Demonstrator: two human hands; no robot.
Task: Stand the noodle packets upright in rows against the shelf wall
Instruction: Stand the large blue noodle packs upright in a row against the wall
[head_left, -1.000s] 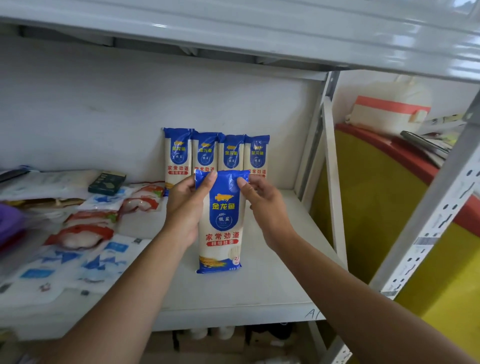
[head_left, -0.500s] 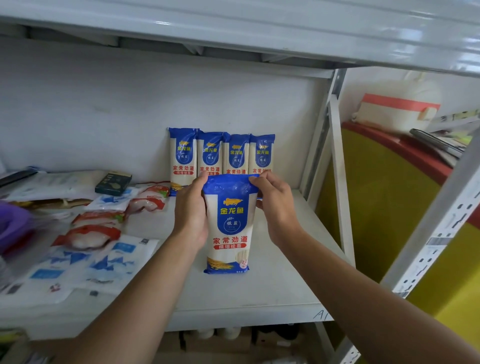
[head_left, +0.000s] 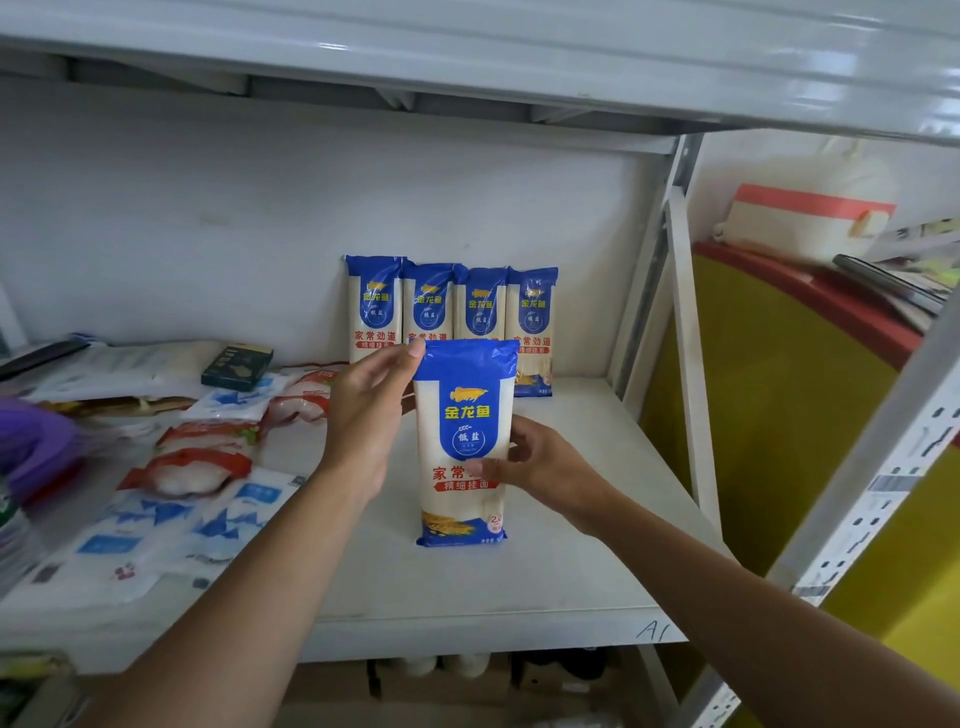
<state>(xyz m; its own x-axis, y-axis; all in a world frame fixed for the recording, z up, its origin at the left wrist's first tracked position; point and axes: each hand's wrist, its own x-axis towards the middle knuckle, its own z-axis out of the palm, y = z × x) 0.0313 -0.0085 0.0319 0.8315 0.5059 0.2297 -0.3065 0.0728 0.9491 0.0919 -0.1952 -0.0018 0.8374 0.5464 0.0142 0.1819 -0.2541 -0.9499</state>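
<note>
A blue-and-white noodle packet (head_left: 464, 415) stands upright on the white shelf board (head_left: 571, 566), a little in front of the back row. My left hand (head_left: 366, 410) pinches its top left corner. My right hand (head_left: 540, 462) holds its right side at mid height, thumb across the front. Behind it, several matching packets (head_left: 452, 306) stand side by side against the white shelf wall (head_left: 208, 218); their lower halves are partly hidden by the held packet and my left hand.
Flat bags in red, white and blue (head_left: 187, 467) lie scattered on the left of the shelf, with a dark small box (head_left: 237, 365) behind them. A white upright post (head_left: 691, 364) bounds the shelf on the right. The upper shelf (head_left: 467, 57) hangs overhead.
My right hand slid from the packet's top right corner down to its right side. The packet has been brought fully upright on the shelf; my left hand stays at the top left corner.
</note>
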